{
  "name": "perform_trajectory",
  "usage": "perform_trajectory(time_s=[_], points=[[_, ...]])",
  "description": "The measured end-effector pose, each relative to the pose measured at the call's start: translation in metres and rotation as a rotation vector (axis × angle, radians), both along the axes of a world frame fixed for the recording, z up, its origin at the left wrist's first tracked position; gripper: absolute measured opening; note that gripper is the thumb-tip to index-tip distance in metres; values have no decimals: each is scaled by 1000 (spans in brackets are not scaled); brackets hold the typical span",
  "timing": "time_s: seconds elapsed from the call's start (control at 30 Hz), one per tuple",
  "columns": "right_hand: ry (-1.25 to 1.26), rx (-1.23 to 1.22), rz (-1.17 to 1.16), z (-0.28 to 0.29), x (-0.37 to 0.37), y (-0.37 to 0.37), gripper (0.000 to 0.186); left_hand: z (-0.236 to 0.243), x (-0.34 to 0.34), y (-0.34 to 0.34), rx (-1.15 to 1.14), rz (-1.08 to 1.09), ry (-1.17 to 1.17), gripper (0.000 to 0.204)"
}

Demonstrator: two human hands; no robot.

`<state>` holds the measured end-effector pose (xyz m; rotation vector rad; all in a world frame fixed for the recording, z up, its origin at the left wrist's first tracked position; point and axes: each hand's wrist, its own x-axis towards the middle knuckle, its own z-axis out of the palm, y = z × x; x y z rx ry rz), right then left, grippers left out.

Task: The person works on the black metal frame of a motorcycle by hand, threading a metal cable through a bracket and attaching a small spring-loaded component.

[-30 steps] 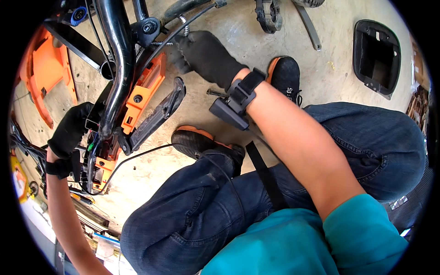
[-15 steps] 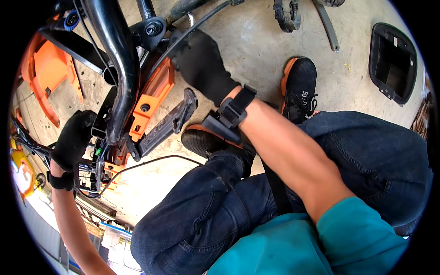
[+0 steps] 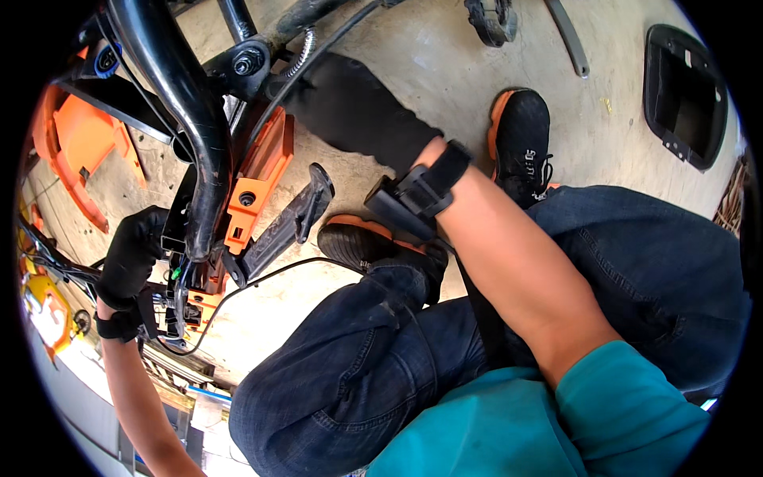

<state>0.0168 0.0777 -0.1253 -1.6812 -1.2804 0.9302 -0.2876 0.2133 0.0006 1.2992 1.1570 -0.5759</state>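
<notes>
A black tubular vehicle frame (image 3: 179, 87) with orange plastic panels (image 3: 258, 171) stands at the left. My left hand (image 3: 133, 256), in a black glove, has its fingers curled at the edge of a black metal bracket (image 3: 176, 226) beside the lower tube. Also gloved, my right hand (image 3: 350, 103) reaches in behind a black cable (image 3: 318, 52) near the bolted frame joint (image 3: 246, 62). Its fingers look bent inward, but the cable and frame hide their tips and whatever they hold. A coil spring (image 3: 304, 54) shows just above that hand. A black foot peg or pedal arm (image 3: 290, 219) juts out below.
A loose orange fairing piece (image 3: 83, 139) lies on the concrete floor at far left. A black hollow cover (image 3: 685, 95) and a grey bar (image 3: 568, 40) lie at the upper right. My shoes (image 3: 520, 143) are close to the frame. A thin cable (image 3: 278, 273) loops toward my knee.
The frame appears shifted slightly left in view. My right wrist has moved a little right and turned, while its fingers stay by the joint. The left hand remains at the bracket.
</notes>
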Motion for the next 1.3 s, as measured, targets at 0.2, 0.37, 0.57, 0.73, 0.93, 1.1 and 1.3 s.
perform_trajectory(time_s=[0.2,0.37,0.57,0.73,0.93,1.1,1.3], points=[[447,-57,-97,10,33,7,25,4,3,-7,173,-97,-46,38],[489,-9,-106,10,27,4,19,4,-18,-5,262,-130,-68,19],[666,-77,-139,-10,11,-2,18,22,-10,2,291,-242,-27,6],[702,-109,-39,3,17,7,15,20,-28,2,178,-30,-8,13],[627,-122,39,-8,36,12,19,7,-47,-1,182,3,-51,10],[-581,177,197,-30,5,14,13,3,-47,10,174,-50,22,12],[683,-168,124,-4,33,13,17,-17,-69,1,225,-122,-11,27]])
